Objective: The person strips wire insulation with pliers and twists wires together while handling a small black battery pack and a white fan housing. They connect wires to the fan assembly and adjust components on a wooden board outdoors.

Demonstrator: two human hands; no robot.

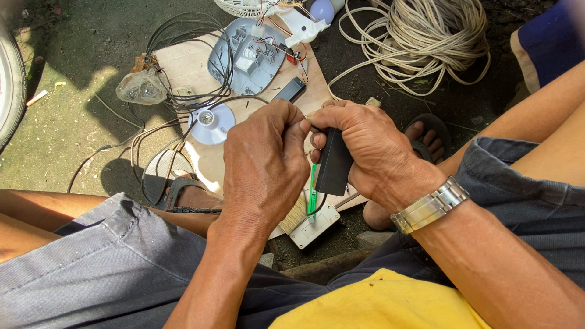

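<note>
1. The black wires [177, 79] loop loosely beside the person's foot on the board [183, 64]; a shifted foot could snag them.
2. The left hand [265, 164] is pinched shut on something small at its fingertips; I judge it could slip.
3. The right hand [365, 152] clamps the black box [334, 161] above the knees; a loosened grip would drop it onto the white plate [315, 225] below.

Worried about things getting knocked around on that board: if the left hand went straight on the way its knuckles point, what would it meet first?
Probably the small black block lying on the wooden board, just beyond the left hand. Depth is unclear from above; the hand may be held well over it.
</note>
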